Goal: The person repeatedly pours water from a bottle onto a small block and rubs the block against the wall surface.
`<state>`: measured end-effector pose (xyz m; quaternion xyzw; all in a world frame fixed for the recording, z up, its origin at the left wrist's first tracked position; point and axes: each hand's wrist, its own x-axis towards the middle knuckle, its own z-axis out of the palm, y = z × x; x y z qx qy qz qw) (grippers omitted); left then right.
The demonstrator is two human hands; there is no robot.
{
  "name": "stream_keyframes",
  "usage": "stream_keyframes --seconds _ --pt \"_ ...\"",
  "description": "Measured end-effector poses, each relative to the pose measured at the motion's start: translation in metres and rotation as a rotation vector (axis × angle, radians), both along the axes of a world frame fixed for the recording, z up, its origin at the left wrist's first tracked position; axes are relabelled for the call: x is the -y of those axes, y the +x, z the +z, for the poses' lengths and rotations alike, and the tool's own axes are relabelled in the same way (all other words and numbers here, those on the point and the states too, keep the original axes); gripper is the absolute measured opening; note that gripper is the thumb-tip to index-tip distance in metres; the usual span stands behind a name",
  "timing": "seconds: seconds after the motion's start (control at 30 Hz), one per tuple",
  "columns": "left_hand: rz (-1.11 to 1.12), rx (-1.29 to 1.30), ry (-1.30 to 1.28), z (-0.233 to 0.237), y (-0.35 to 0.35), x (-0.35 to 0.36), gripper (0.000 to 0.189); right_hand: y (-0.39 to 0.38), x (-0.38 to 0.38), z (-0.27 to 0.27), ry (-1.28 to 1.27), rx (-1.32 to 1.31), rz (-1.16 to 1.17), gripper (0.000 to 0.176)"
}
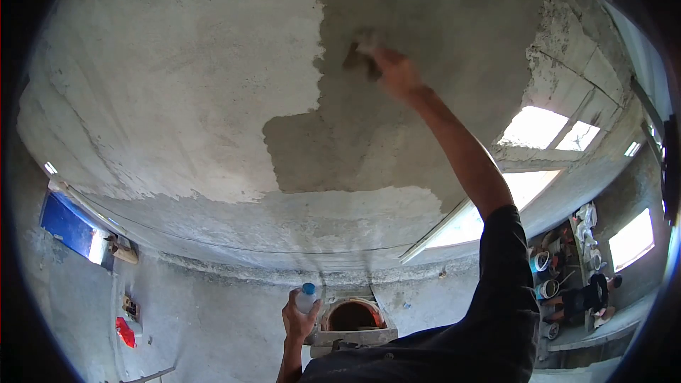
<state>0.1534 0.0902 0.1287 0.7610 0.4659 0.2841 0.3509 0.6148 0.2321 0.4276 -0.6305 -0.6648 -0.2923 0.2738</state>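
Note:
My right hand [399,74] is raised high against the wall, its fingers closed around a small dark flat tool [352,56]. Motion smears the tool, so its exact kind does not show. Around it lies a broad patch of darker, damp-looking plaster [440,21], with an uneven edge against the paler dry plaster [213,42]. Low in front of my body, my left hand [299,320] grips a clear plastic bottle [306,302] with a blue cap, held upright.
Below me a round-mouthed container [351,315] sits by a ledge or board [355,338]. Window openings [532,128] break the wall on the right. At far right are a person [585,298] and several buckets [546,289]. A red bag [125,332] lies at lower left.

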Motion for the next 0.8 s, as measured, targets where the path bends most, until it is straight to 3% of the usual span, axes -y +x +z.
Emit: stream_keyframes --seconds 0.07,0.17,0.23,0.4,0.47,0.5,0.57,0.63,0.7,0.8 --pt "0.009 -0.01 -0.014 -0.003 -0.002 0.0 0.049 0.009 0.007 0.04 0.411 -0.13 0.059 0.055" --pt "0.024 -0.002 -0.024 -0.003 -0.004 0.0 0.048 0.011 0.024 0.105 0.537 -0.27 -0.14 0.058" --pt "0.029 0.001 -0.011 0.0 -0.006 0.002 0.048 0.037 0.011 0.112 0.764 0.213 -0.01 0.059" --pt "0.028 0.0 -0.043 -0.005 -0.008 0.003 0.049 0.033 0.015 -0.021 0.441 -0.002 -0.033 0.059" --pt "0.031 -0.014 -0.028 -0.005 -0.008 0.005 0.049 0.016 0.031 -0.045 0.345 0.011 0.016 0.059" --pt "0.029 -0.011 -0.026 -0.005 -0.007 0.005 0.049 0.017 0.033 -0.04 0.347 0.014 0.014 0.059" --pt "0.01 -0.005 0.001 -0.004 -0.008 0.004 0.05 0.022 0.037 -0.021 0.629 0.007 -0.074 0.056" --pt "0.003 -0.007 0.007 -0.002 -0.007 0.003 0.05 0.026 0.04 0.026 0.667 -0.301 -0.134 0.054" --pt "-0.002 -0.008 0.014 0.001 -0.005 0.001 0.05 0.012 0.048 0.082 0.84 -0.14 -0.054 0.043" --pt "0.004 -0.029 0.002 0.006 -0.001 0.001 0.05 0.039 0.027 0.078 0.701 0.071 -0.096 0.049"
